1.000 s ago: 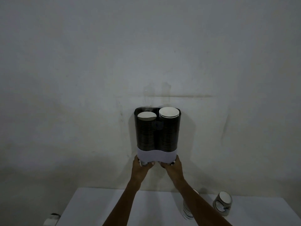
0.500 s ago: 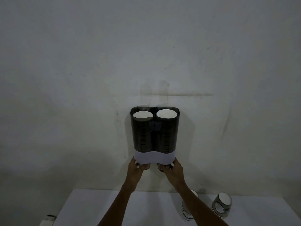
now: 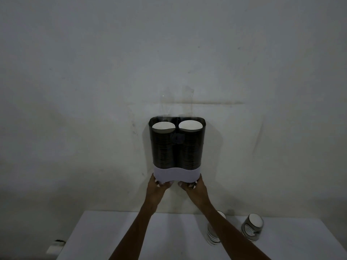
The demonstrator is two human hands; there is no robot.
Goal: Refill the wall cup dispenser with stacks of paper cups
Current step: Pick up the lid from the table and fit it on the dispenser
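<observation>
The dark, twin-tube wall cup dispenser with its pale lilac base band [image 3: 177,147] hangs on the grey-white plaster wall [image 3: 93,72], straight above the far edge of the white table [image 3: 116,233]. Both tubes look full: a white disc, the upturned bottom of the topmost paper cup, sits at the mouth of the left tube [image 3: 163,126] and of the right tube [image 3: 190,125], and ribbed rims of stacked cups show down each tube through the dark casing. By my reckoning the loading itself is nearly done, since neither column has room for much more.

The person's left hand [image 3: 157,187] reaches up under the left outlet and the right hand [image 3: 195,186] under the right one. Each cups the bottom edge of the lilac band, fingers curled round the cup rims that poke out below. Whether they pinch those rims or only press against them, I cannot tell in this dim light.

On the table, just past the right forearm, stands a short stack of paper cups [image 3: 213,235], partly hidden by the arm, and farther right a second small stack of cups, tilted, its white bottom facing up [image 3: 252,228]. These leftovers suggest what remains: settling the columns, then clearing away the spares. A small pale object [image 3: 54,247] lies off the table's left corner; too dark to identify.
</observation>
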